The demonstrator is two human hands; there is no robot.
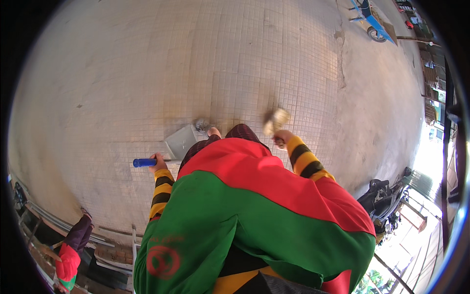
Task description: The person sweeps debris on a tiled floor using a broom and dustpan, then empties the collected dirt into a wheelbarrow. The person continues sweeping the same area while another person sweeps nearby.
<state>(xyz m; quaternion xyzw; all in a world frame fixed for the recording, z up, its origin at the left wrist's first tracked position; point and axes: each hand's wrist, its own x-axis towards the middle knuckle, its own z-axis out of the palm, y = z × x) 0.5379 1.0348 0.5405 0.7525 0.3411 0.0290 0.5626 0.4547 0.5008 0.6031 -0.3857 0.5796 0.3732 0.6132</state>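
Note:
My left hand (158,163) is wrapped round the shaft of a dustpan, just inside its blue handle end (144,162). The light grey pan (181,141) lies on the tiled floor, left of my feet. A small heap of grey debris (201,124) sits at or just beyond the pan's far right edge; I cannot tell which. On the right, my right hand (281,139) grips a short, straw-coloured hand broom (276,121). Its head is smeared by motion and points away from me over the tiles, apart from the pan.
Small square tiles (235,63) cover the floor ahead. A blue wheelbarrow (376,22) stands at the far right. A motorbike (384,198) is parked at the near right. Another person (71,255) is at the lower left, beside metal rails (63,223).

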